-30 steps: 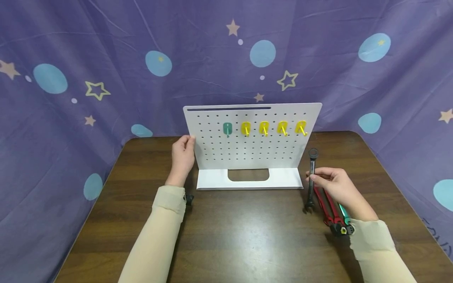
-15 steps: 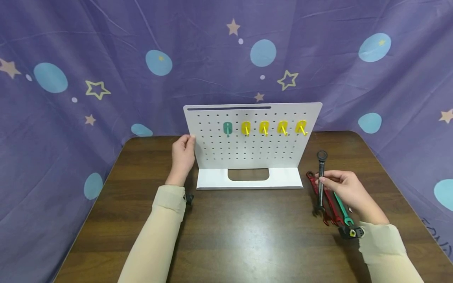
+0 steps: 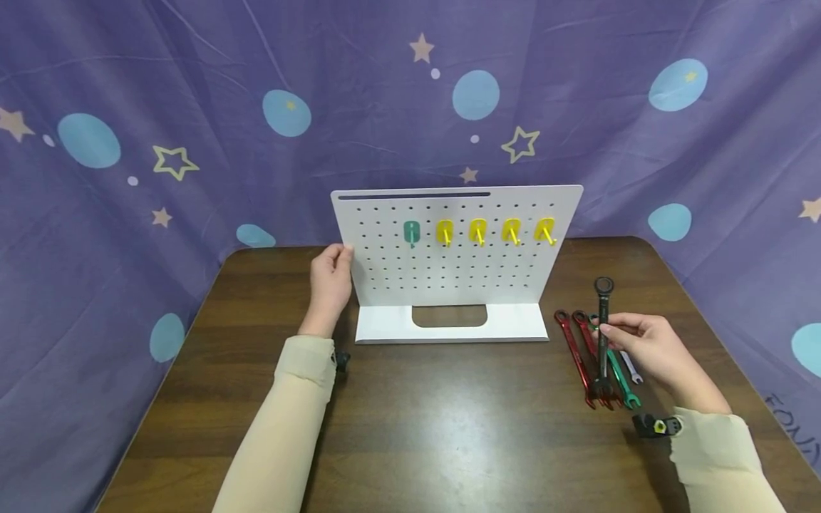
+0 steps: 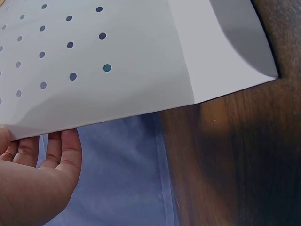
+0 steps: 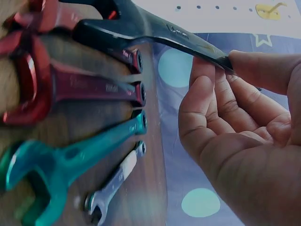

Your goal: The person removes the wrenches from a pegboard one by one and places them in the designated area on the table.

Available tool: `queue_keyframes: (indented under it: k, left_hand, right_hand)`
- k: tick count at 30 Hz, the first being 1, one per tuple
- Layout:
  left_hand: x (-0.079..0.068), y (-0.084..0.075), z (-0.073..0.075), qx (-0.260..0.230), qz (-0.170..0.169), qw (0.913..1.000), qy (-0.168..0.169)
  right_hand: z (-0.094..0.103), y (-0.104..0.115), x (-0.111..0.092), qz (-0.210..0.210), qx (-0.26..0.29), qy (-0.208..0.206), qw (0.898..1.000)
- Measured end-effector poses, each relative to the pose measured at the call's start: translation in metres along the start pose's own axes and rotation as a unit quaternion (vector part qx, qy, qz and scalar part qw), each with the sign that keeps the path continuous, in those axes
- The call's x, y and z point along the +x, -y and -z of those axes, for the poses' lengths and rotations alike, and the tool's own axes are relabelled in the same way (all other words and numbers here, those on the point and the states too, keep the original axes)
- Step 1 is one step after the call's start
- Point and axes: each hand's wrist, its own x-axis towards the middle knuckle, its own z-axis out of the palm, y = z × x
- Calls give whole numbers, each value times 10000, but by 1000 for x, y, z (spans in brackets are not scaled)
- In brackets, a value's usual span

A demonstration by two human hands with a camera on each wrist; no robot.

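Observation:
In the head view, my left hand (image 3: 330,281) pinches the left edge of a white pegboard (image 3: 442,267), thumb in front and fingers behind, as the left wrist view shows. My right hand (image 3: 651,349) pinches a black combination wrench (image 3: 603,320) by its shaft, ring end up and open end down. Below it lie two red wrenches (image 3: 574,353), a green wrench (image 3: 618,377) and a small silver wrench (image 3: 631,367), side by side. Seen from the right wrist, the black wrench (image 5: 174,35) slants above the red wrench (image 5: 89,87) and the green wrench (image 5: 89,153).
A green hook (image 3: 412,232) and several yellow hooks (image 3: 477,231) line the pegboard's upper part. Its white foot (image 3: 513,324) rests on the brown wooden table (image 3: 436,427). A purple curtain (image 3: 385,92) with stars hangs behind.
My right hand has moved right and slightly toward me with the black wrench, uncovering the red, green and silver wrenches. My left hand has stayed at the pegboard's edge.

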Motion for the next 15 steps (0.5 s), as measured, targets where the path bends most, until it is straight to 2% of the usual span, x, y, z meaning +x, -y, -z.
queue_keyframes:
  k: [5,11,15]
  left_hand:
    - [0,-1,0,9,12,10000,12]
    - [1,-1,0,12,23,10000,15]
    - [0,-1,0,11,20,10000,16]
  right_hand:
    - [7,-5,-4,-170,-203,8,9996]
    - [16,-10,-7,-57,-452,62,9989]
    - [22,-15,-9,-277,-639,189,9974]
